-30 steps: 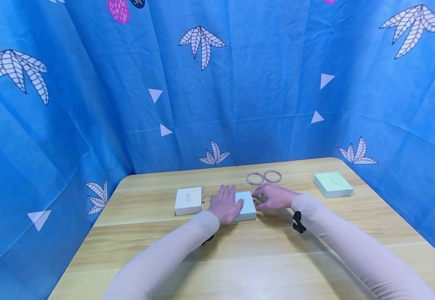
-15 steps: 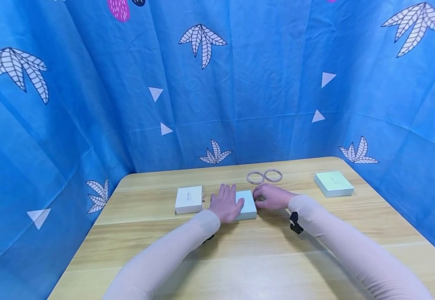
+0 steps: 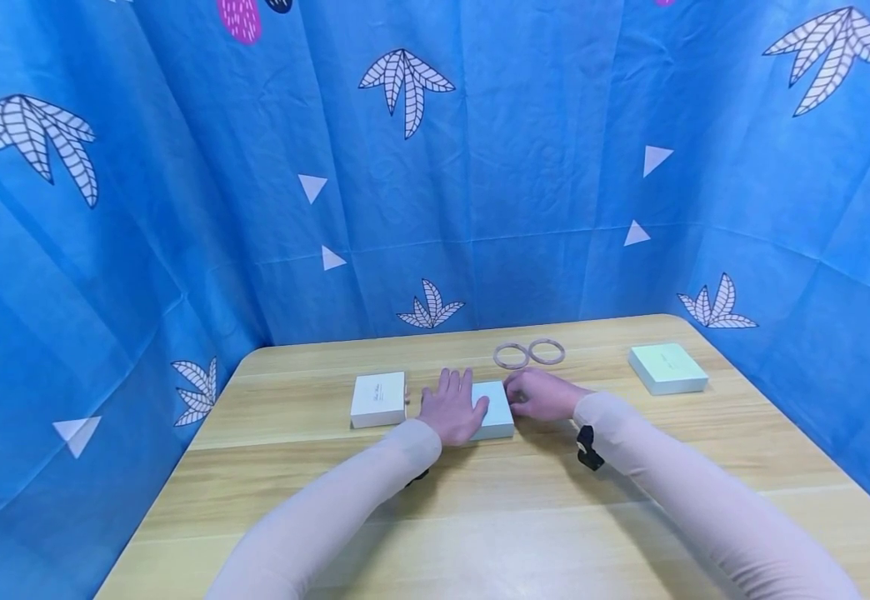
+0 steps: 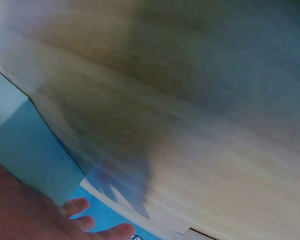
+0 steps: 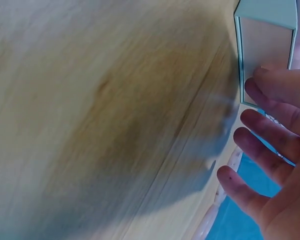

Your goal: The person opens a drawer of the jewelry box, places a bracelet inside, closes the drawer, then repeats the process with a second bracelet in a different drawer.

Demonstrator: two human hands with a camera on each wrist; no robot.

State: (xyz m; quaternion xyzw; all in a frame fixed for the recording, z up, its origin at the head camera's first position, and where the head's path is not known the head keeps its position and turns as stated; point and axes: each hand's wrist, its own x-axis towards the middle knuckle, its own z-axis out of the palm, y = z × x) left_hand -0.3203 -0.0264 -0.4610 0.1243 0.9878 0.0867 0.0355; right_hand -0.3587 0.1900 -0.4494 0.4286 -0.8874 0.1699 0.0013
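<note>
A light blue box [image 3: 492,411] lies near the middle of the table. My left hand [image 3: 450,410] rests flat across its left part, fingers pointing to the far side. At the box's right end is my right hand [image 3: 545,393]. In the right wrist view, a pale inner end face [image 5: 265,47] sits inside the blue sleeve like a drawer front. The right thumb and forefinger [image 5: 277,90] come together right at that face, the other fingers spread apart. I cannot tell whether they pinch something there, as the fingertips hide it.
To the left stands a white box [image 3: 378,399] with lettering and a small tab on its right side. Two pinkish bangles [image 3: 511,356] lie side by side behind the blue box. A pale green box [image 3: 667,367] sits at the far right. Blue curtain [image 3: 525,167] surrounds the table.
My right hand has moved slightly left, closer in to the end of the blue box, narrowing the gap seen between thumb and fingers. The left hand stays in place.
</note>
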